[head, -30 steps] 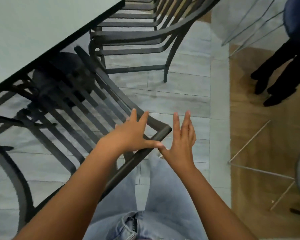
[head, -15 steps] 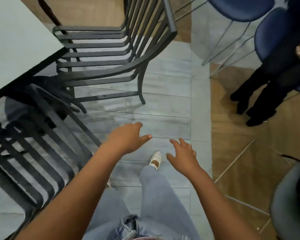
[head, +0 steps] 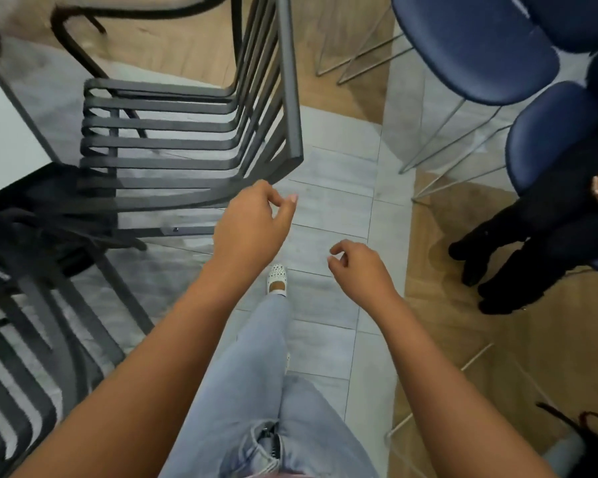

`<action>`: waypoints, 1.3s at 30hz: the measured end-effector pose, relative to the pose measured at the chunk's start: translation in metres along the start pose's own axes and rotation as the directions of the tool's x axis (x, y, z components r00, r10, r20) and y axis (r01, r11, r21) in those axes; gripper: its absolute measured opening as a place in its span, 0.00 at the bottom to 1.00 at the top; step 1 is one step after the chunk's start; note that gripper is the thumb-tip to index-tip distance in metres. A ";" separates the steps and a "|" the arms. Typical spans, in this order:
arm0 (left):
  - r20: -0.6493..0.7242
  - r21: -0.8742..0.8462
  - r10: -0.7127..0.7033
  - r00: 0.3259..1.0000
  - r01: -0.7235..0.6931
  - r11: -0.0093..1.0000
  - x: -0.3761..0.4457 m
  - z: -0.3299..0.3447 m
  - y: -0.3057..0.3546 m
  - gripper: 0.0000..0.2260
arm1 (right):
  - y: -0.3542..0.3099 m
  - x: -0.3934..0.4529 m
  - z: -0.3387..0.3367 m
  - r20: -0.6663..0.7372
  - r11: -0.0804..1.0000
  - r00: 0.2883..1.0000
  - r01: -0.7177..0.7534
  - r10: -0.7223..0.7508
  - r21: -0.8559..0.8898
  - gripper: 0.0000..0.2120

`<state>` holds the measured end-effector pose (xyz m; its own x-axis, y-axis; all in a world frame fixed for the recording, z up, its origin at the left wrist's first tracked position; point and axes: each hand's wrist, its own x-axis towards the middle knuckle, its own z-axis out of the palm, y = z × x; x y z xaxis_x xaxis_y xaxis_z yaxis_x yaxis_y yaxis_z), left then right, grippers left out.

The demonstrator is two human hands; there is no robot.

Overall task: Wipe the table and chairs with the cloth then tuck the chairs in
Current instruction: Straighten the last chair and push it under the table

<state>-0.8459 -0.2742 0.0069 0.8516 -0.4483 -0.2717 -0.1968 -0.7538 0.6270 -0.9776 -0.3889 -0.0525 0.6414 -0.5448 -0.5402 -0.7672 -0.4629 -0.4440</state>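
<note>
One second ago the left hand (head: 251, 224) lay on the top rail of the near chair (head: 25, 326), and the right hand (head: 358, 267) was flat beside it with straight fingers. Now both hands are off that chair and hang free over the floor, with fingers loosely curled, and they hold nothing. The left hand is now just below the back corner of the next chair (head: 187, 132), not touching it. The near chair has gone to the lower left edge of the view and sits under the table (head: 0, 139). A white shoe (head: 277, 279) is now forward between the hands.
</note>
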 end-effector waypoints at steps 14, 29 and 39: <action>-0.122 -0.048 -0.103 0.987 0.097 0.994 0.151 0.000 0.069 0.29 | -0.085 0.159 -0.093 -0.033 0.965 0.965 0.261 -0.261 -0.018 0.09; -0.065 -0.131 -0.573 0.817 0.563 0.816 0.218 0.013 0.093 0.33 | -0.174 0.304 -0.176 0.008 0.652 0.661 0.743 -0.751 -0.152 0.26; 0.084 -0.134 -0.711 0.698 0.715 0.686 0.250 0.024 0.090 0.41 | -0.239 0.378 -0.189 0.510 0.201 0.500 0.823 -0.700 -0.532 0.44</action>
<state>-0.6626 -0.4654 -0.0219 0.6934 0.1828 -0.6969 0.5391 -0.7734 0.3335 -0.5506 -0.6160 -0.0154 0.8537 0.4077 -0.3241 0.3779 -0.9131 -0.1531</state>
